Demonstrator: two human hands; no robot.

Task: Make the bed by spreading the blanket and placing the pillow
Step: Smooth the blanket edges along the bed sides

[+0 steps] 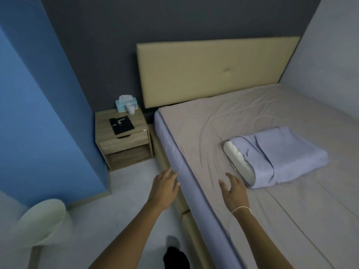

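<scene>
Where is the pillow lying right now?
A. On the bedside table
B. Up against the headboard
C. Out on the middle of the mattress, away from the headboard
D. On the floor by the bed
C: the pillow lies out on the mattress, with a stretch of bare sheet between it and the headboard, just beyond the right hand.

No text, label, brand, number or sign is showing clearly enough to read. The black item [121, 125] lying on the nightstand [124, 139] is carrying pale marks, but they are too blurred to tell as letters. The tissue box [126, 103] at the nightstand's back edge is showing no legible print, and neither is the cup [131, 108] standing just beside it.
</scene>
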